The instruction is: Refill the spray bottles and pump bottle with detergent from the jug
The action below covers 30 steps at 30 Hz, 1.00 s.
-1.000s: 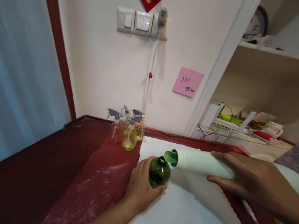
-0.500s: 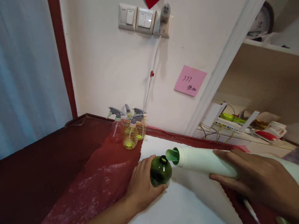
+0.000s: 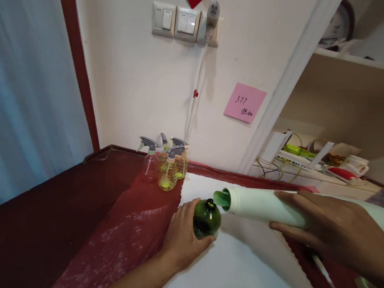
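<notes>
From where I watch, everything hangs on two mouths that lie just beside each other. The left hand (image 3: 185, 237) is curled round the far-left side of a dark green bottle (image 3: 204, 222), thumb on the near side, fingers over the far side. The bottle sits at the far part of a white sheet (image 3: 237, 262), roughly upright as I judge it, its neck clear of the fingers.

The right hand (image 3: 322, 222) is clamped on a long pale green container (image 3: 255, 206), thumb and fingers on opposite sides of the barrel. I read the container's long axis as nearly level across the scene: base to the right, mouth to the left, slanting slightly nearer at the base end. A green spout (image 3: 221, 198) juts from that mouth towards the bottle's neck, just to its right. I cannot tell whether the two touch, or whether anything flows.

The left hand is the nearer one to the neck; the right grips well back, leaving the container's mouth end free. Farther off and to the left, a cluster of spray bottles (image 3: 167, 176) stands by the wall.
</notes>
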Tool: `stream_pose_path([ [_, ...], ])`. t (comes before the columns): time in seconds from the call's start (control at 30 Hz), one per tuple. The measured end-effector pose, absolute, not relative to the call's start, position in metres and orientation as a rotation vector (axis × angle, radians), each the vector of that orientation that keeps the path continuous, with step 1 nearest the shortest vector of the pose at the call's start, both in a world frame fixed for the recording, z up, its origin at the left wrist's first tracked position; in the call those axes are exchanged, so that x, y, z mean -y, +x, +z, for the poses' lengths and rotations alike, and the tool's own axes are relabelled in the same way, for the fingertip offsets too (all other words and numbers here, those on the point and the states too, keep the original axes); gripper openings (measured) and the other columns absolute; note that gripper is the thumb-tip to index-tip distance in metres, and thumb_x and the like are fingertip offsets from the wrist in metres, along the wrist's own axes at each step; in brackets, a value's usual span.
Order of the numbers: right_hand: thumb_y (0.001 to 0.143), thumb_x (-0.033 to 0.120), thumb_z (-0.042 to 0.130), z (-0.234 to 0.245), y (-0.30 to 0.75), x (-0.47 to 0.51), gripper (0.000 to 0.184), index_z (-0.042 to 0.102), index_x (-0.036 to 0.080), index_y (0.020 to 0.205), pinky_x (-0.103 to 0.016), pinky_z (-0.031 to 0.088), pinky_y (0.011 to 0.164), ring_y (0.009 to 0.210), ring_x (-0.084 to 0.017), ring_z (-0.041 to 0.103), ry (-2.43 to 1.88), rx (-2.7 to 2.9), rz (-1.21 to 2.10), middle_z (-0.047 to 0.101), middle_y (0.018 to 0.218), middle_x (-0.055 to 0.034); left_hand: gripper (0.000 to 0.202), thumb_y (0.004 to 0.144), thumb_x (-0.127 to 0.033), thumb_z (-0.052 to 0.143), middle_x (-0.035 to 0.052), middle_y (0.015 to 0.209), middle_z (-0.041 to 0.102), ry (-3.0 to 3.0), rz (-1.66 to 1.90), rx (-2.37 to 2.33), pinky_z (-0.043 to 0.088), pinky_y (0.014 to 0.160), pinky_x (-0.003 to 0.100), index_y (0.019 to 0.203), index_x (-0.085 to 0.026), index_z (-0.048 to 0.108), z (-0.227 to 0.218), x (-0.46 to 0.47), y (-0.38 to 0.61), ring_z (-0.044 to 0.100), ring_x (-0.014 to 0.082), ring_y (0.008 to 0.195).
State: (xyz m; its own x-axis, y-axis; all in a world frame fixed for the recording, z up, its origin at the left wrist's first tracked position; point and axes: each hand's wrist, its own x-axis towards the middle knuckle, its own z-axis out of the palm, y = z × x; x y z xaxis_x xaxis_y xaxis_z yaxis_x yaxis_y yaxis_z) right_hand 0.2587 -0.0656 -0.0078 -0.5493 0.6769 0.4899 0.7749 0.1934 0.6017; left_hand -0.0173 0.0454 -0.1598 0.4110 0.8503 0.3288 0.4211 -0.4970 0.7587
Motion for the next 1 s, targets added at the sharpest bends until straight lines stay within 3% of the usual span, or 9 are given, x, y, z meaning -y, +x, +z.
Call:
stream_pose_path([
  [1.0, 0.105, 0.06, 0.033, 0.0, 0.2516, 0.0653, 0.053, 0.066, 0.019, 0.105, -0.031, 0.047, 0.04, 0.049, -0.02, 0.067, -1.345, 2.277, -1.371, 0.067, 0.069, 0.0005, 0.085, 0.065, -0.026, 0.079, 0.016, 0.144, 0.058, 2.081, 0.954, -1.075, 0.038, 0.115, 0.056, 0.143, -0.018, 0.045, -0.1619, -0.0483, -0.0166, 0.052, 0.0357, 0.132],
])
